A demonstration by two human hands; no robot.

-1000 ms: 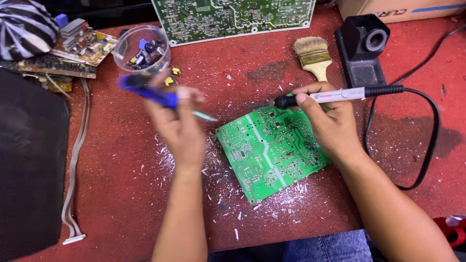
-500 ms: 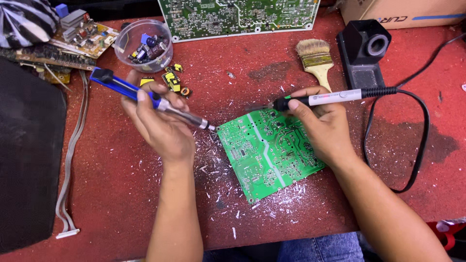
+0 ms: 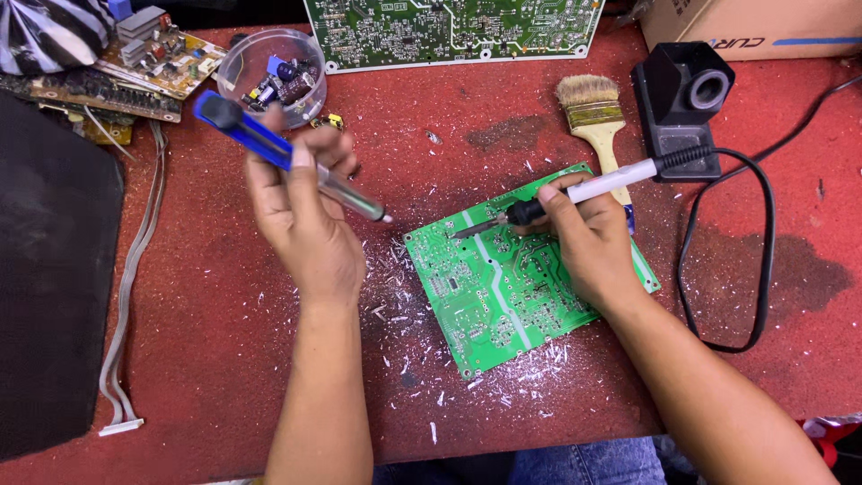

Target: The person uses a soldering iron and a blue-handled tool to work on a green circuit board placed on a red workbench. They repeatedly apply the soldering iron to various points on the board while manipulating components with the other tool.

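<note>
Half a second before, the left hand (image 3: 301, 220) had held the blue-handled desoldering pump (image 3: 287, 157) lower, its tip almost at the near corner of the green circuit board (image 3: 512, 278); now the hand had lifted a little and drawn back, and the tip hung clear of the board, above the shavings on the red table (image 3: 197, 359). The fingers were wrapped tight around the pump's barrel. Its long axis ran on a slant from the blue end, up and to the left near the clear plastic bowl of small parts (image 3: 269, 65), down to the metal tip, which pointed right and slightly toward the person, at the board's left corner. Further right, the board lay flat on the table where it had been, turned at an angle, white flecks scattered around it. The right hand (image 3: 584, 242) rested on the board's upper part much as earlier, closed in a pen grip on the soldering iron (image 3: 575, 193). The iron lay nearly level, its white handle rising gently to the right and its dark tip pointing left, down onto the board's upper edge. Behind it lay a paintbrush (image 3: 594, 112), and beside that stood the black iron stand (image 3: 687, 94), the iron's cord (image 3: 763, 260) looping across the table on the right.
</note>
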